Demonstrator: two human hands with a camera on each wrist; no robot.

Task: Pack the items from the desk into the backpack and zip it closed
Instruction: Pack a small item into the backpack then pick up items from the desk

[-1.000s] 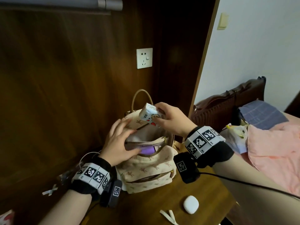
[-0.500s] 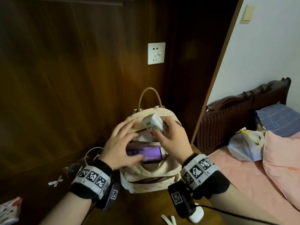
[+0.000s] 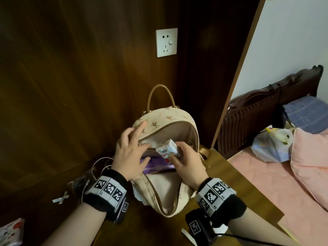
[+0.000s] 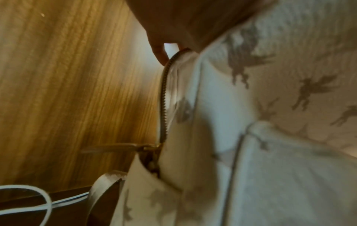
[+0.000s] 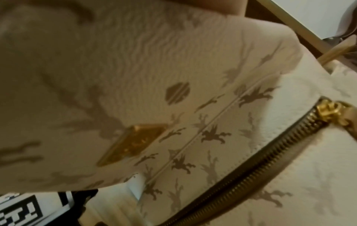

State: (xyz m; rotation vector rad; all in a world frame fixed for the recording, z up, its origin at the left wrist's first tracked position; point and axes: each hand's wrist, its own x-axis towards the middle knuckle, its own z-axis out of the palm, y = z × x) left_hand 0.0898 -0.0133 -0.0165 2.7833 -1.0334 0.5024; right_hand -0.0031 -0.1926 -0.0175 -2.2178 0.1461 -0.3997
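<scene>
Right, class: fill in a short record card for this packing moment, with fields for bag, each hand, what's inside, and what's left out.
bag: backpack, upright on the desk, main zip open
left hand: holds the opening apart
right hand: grips a tissue pack at the opening
inside: purple item
left out: second tissue pack, lower left

No lettering reads clearly (the tissue pack [image 3: 168, 151] print and wristband markers [image 3: 108, 189] stay illegible).

The backpack [image 3: 165, 190] is cream cloth with a fine crinkled grain and a matt printed pattern; its zipper [image 5: 257, 160] has glossy gold metal teeth. The wall panel [image 3: 71, 86] is smooth dark wood with a low sheen. The tissue pack [image 3: 167, 150] is wrapped in glossy plastic film.
</scene>
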